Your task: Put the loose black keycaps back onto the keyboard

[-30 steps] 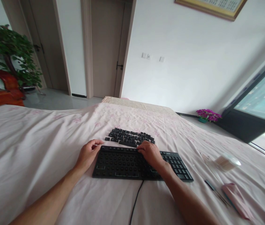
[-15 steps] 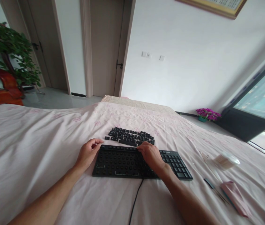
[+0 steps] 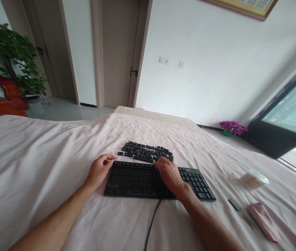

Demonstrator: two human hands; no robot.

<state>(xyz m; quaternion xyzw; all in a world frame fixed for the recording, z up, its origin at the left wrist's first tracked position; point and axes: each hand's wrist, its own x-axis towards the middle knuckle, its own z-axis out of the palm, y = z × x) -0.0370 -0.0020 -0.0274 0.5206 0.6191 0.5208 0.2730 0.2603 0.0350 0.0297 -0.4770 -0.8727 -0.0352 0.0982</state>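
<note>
A black keyboard [image 3: 132,181] lies on the bedsheet. Its main block is stripped of keycaps, leaving bare round stems, while the number pad at its right and the top row still carry caps. At the far left corner, the thumb and fingers of my left hand [image 3: 99,170] close on the keyboard's edge. My right hand [image 3: 167,172] rests over the right part of the main block, its fingertips pinched at the top row; what lies between them is hidden. Just beyond the keyboard, loose black keycaps [image 3: 142,152] lie in rough rows, with a long space bar [image 3: 143,159] in front.
A cable [image 3: 152,223] runs from the keyboard toward me. On the right lie a clear tub of cotton swabs [image 3: 254,179], a slim dark-handled tool [image 3: 234,204] and a pink cloth or pouch [image 3: 264,223]. The patterned bedsheet [image 3: 45,167] is wrinkled.
The whole view has shifted very slightly. Both hands keep their places on the keyboard, and the keycaps have not visibly moved.
</note>
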